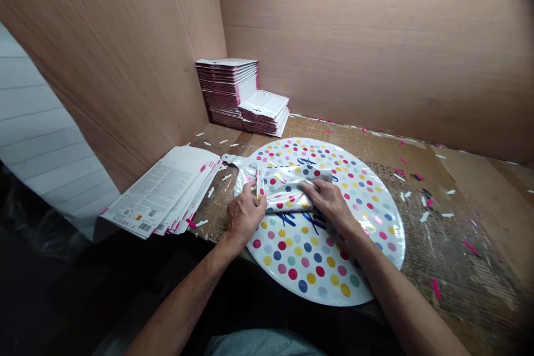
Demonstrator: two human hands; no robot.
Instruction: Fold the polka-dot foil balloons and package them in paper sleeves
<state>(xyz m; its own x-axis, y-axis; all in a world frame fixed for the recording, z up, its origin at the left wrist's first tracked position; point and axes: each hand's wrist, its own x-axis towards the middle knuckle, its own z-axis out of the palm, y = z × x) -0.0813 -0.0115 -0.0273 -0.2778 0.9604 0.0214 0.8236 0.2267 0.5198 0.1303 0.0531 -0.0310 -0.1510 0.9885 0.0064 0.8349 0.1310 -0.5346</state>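
Observation:
A folded polka-dot foil piece (283,186) lies over a large round white sheet with coloured dots and dark blue lettering (317,275). My left hand (246,208) pinches the left end of the folded piece between thumb and fingers. At its right part, my right hand (329,197) grips the foil with thumb and fingertips together. The round sheet lies flat beneath both hands, and its pale neck or tab (231,160) points to the upper left.
White printed cards (154,192) are fanned out at the left. Two stacks of folded cards (227,92) stand in the back corner by wooden walls (354,39). Pink and white paper scraps (424,216) litter the cardboard-covered table (471,217).

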